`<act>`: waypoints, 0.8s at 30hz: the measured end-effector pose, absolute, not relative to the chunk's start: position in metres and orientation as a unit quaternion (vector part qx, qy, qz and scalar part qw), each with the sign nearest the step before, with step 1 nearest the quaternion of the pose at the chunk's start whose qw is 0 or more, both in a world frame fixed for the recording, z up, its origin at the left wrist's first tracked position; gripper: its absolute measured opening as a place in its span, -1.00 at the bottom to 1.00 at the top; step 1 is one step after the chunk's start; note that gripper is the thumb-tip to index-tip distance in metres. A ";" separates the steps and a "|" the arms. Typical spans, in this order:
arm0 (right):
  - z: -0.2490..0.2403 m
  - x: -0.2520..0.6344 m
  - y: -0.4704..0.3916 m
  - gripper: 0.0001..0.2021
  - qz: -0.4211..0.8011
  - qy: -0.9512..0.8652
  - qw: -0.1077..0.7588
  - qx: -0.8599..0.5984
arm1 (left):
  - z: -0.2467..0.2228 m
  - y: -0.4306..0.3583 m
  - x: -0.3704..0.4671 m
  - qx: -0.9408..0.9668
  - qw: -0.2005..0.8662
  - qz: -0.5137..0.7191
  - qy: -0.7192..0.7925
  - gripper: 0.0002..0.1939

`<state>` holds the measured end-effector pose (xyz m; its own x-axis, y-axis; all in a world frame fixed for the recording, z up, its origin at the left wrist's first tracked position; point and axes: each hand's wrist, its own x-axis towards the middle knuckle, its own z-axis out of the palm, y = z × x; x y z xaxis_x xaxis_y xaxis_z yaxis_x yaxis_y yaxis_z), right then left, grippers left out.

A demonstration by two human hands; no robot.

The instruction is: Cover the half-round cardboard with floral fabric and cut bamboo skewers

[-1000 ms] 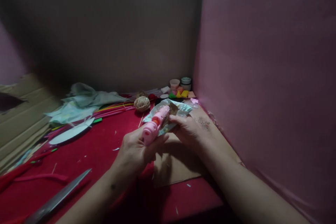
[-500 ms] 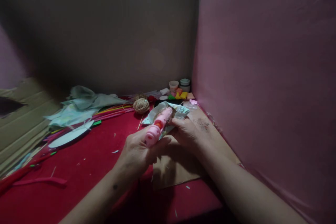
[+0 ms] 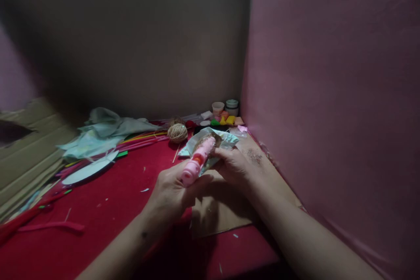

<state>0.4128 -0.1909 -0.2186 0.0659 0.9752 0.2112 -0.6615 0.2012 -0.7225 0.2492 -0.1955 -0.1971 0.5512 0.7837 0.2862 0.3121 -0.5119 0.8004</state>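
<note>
My left hand (image 3: 172, 186) is closed around a pink hot glue gun (image 3: 192, 171), which has an orange part on its top. The gun's rear points toward me and its front reaches over a piece of pale patterned cloth (image 3: 229, 138). Pinched by its near right edge, the cloth is held by my right hand (image 3: 234, 165). A brown, rough-looking patch shows around the gun's front, but what it is I cannot make out. The nozzle tip is hidden. Both hands are above a brown cardboard sheet (image 3: 223, 221) on the red tabletop.
Behind the hands lies a ball of twine (image 3: 177, 133). Colored clay packets (image 3: 230, 120), a small cup (image 3: 218, 107) and a lidded jar (image 3: 232, 107) stand in the corner. At left are crumpled cloth (image 3: 105, 129), a white oval piece (image 3: 90, 173) and pink strips (image 3: 52, 226). A pink wall (image 3: 328, 96) rises at right.
The whole view has shifted slightly. The cloth and the glue gun's front are turned a little; both hands keep their hold.
</note>
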 end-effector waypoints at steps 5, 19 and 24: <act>-0.217 0.414 -0.192 -0.64 0.597 -0.336 0.693 -0.226 | -0.196 -0.196 0.249 0.788 0.374 0.331 0.360 -0.70; -0.218 0.417 -0.190 -0.63 0.587 -0.336 0.697 -0.238 | -0.192 -0.197 0.246 0.708 0.450 0.344 0.422 -0.66; -0.214 0.429 -0.187 -0.70 0.562 -0.311 0.727 -0.242 | -0.193 -0.194 0.245 0.707 0.446 0.391 0.385 -0.69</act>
